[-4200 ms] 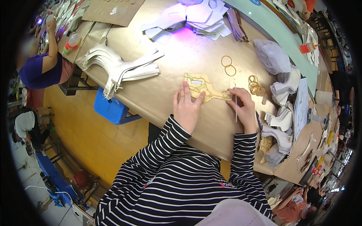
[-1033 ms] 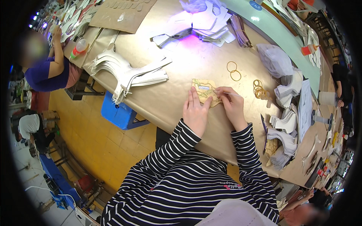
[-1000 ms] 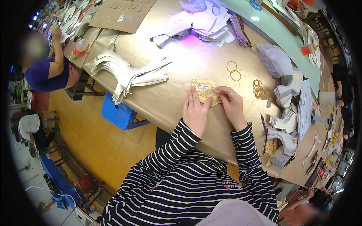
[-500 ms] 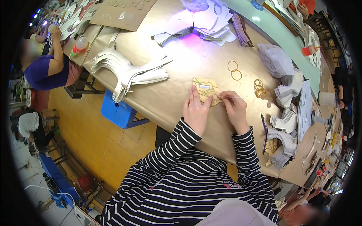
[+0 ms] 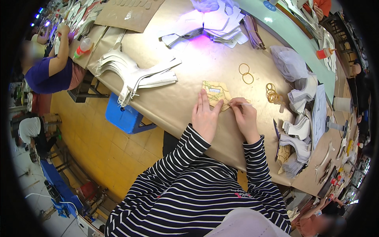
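A worker's left hand (image 5: pixel 204 117) lies flat, fingers together and extended, on the near edge of a small tan cut piece (image 5: pixel 216 93) at the centre of the frame, apparently pinning it to the brown paper-covered table (image 5: pixel 185 98) so it cannot slide. The right hand (image 5: pixel 244 117) has its fingertips pinched together on a thin pale stick-like tool (image 5: pixel 245 104) whose end sits at the piece's right edge; what kind of tool it is cannot be made out. Both striped sleeves come up from the lower edge of the frame. Just beyond the piece, towards the upper right, two loose yellow rubber bands (image 5: pixel 245 73) lie on the table, with a small heap of more bands (image 5: pixel 271 94) further right, near enough to be reached without standing. Stacks of white cut shapes (image 5: pixel 300 130) crowd the right side. A larger fanned stack of white cut pieces (image 5: pixel 134 73) rests at the upper left of the table, well apart from the hands, above a blue stool (image 5: pixel 125 117) on the yellow tiled floor. At the far upper left, another person in a purple top (image 5: pixel 49 73) works at a neighbouring bench.
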A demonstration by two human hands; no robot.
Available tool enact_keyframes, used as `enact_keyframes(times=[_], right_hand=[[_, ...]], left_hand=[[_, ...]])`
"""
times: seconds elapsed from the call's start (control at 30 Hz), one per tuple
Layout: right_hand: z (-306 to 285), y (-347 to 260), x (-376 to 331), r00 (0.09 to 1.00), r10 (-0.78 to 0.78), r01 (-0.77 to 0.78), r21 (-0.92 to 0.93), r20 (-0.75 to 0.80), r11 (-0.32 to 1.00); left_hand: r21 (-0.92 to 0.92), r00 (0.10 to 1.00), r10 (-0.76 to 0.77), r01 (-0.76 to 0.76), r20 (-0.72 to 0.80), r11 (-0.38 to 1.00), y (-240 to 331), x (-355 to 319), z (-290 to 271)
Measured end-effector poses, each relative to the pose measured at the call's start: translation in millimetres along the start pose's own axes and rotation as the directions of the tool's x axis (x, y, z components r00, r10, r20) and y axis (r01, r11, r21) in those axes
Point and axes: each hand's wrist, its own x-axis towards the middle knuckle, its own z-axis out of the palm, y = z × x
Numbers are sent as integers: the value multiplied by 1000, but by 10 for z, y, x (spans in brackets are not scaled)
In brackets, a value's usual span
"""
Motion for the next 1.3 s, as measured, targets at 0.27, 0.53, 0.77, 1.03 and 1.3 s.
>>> enact_keyframes(times=[0.27,0.53,0.77,1.03,1.3], right_hand=[[160,-56,296,999,25,-11,321,-39,947],[493,-148,579,986,-88,72,114,142,991],[514,-136,570,976,-190,188,29,111,982],[370,-126,375,982,-17,-3,102,187,995],[351,-144,337,962,-174,168,46,208,985]], left_hand=[[-40,999,-38,36,-37,999,8,-47,64],[-26,997,-38,40,60,999,-27,-81,71],[-47,998,-45,47,47,998,-11,-81,66],[-40,999,-36,37,13,999,-12,-81,90],[-1,996,-28,28,79,1000,-11,-75,38]])
